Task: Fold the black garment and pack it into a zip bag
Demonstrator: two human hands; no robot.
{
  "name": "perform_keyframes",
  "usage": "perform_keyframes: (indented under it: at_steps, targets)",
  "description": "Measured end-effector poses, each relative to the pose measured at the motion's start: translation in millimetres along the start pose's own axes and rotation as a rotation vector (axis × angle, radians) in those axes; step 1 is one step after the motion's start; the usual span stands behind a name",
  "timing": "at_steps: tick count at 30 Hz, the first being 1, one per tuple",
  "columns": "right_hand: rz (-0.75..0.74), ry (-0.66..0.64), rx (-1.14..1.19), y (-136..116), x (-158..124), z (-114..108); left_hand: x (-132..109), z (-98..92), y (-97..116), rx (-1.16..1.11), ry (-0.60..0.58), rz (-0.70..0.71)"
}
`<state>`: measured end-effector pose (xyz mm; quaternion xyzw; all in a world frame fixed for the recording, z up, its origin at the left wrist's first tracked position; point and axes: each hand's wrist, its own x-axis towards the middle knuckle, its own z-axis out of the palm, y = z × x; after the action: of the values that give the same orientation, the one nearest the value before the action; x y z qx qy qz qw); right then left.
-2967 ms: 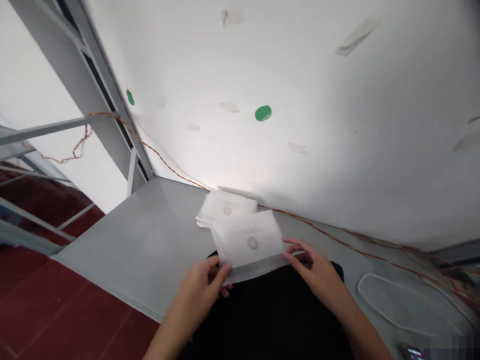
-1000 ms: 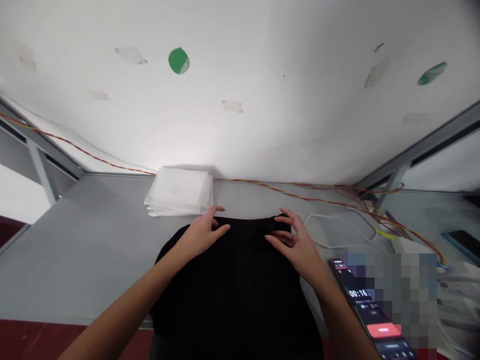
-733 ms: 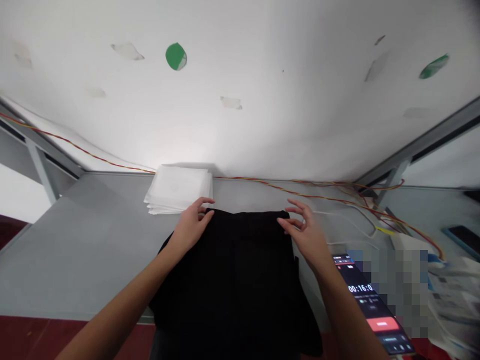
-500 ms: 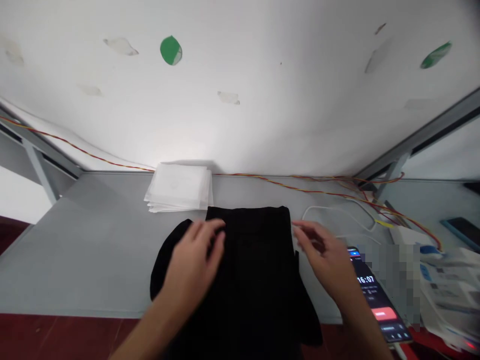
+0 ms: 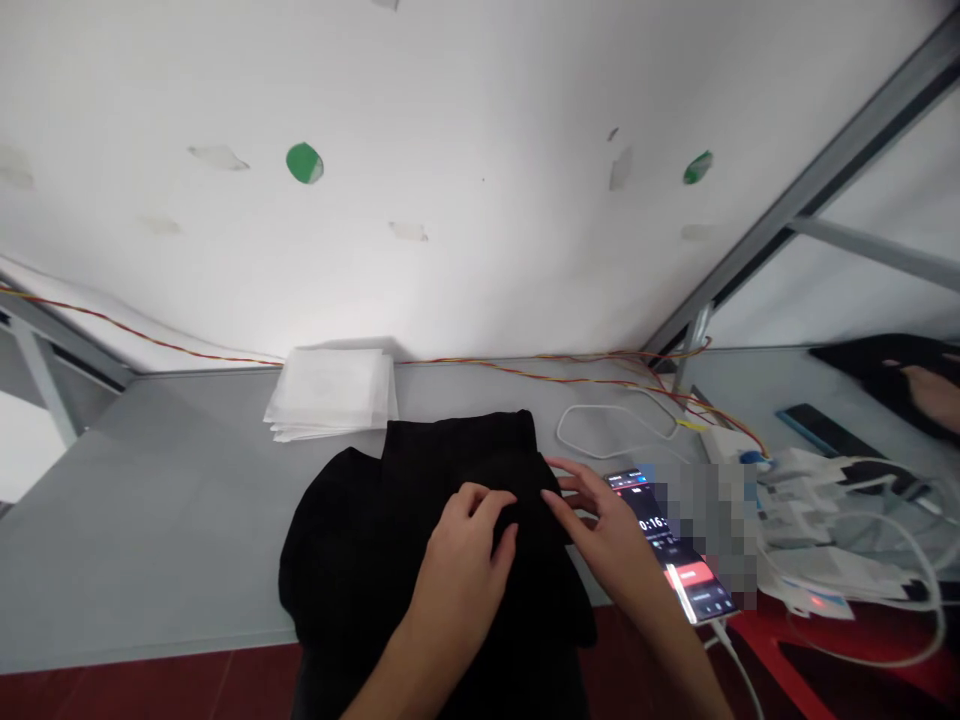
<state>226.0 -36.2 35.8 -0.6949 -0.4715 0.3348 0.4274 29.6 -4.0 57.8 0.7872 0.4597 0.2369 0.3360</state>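
My fingers on the left hand are bent and lie knuckles-up on the cloth, tips pressed into its right part. The thumb is hidden under the palm, so I cannot tell whether they pinch a fold or only press. The right hand is spread with nothing in it, its fingertips touching the cloth's right edge, just beside the phone.

The cloth is black and lies in the middle of the table, right before me, its near part hanging over the front edge. Both hands weigh on its right side, which I judge holds it from sliding off. Its folded far part lies flat and square. The stack of thin white sheets sits at the back by the wall, just beyond the cloth's far left corner, out of the hands' way. The phone lies face up with its screen lit, near my right wrist where I can read it.

Counted: one cloth under my hands, one stack, one lit phone, a second dark flat slab farther right, one loop of white cable, one run of red-and-yellow wire along the wall's foot, two green dots on the wall. At far right another person's hand rests on a second dark cloth.
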Motion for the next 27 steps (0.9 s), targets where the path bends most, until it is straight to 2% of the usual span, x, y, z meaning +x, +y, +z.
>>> perform_keyframes:
  at_steps: [3,5,7,9,12,14,16,18,20,22,24,27]
  targets:
    - [0.0,0.022,-0.069,-2,-3,-4,-5,1.4,3,0.003,0.012,-0.008]
    - [-0.007,-0.008,0.008,-10,-11,6,-13,-3.0,-4,-0.155,0.032,-0.054]
    - [-0.024,-0.106,0.149,-24,-22,26,-23,-11.9,-17,-0.374,0.083,-0.14]
    - [-0.044,-0.257,0.289,-42,-32,52,-31,-23.8,-32,-0.55,0.176,-0.259]
    - [-0.066,-0.486,0.491,-67,-46,85,-40,-43.0,-51,-0.712,0.281,-0.414]
    - [-0.047,-0.516,0.539,-74,-53,90,-44,-54.5,-62,-0.749,0.307,-0.462]
    - [0.002,-0.434,0.508,-70,-55,80,-48,-63.5,-71,-0.73,0.347,-0.477]
    - [0.023,-0.282,0.413,-56,-51,58,-52,-69.4,-78,-0.693,0.39,-0.506]
    - [-0.013,-0.098,0.226,-37,-41,33,-56,-71.7,-81,-0.659,0.4,-0.547]
    - [-0.051,-0.005,-0.031,-19,-33,16,-57,-70.8,-80,-0.592,0.378,-0.565]
    - [-0.116,0.041,-0.242,-7,-29,13,-56,-67.9,-76,-0.491,0.344,-0.532]
    - [-0.249,0.069,-0.455,1,-32,34,-51,-62.7,-70,-0.353,0.278,-0.426]
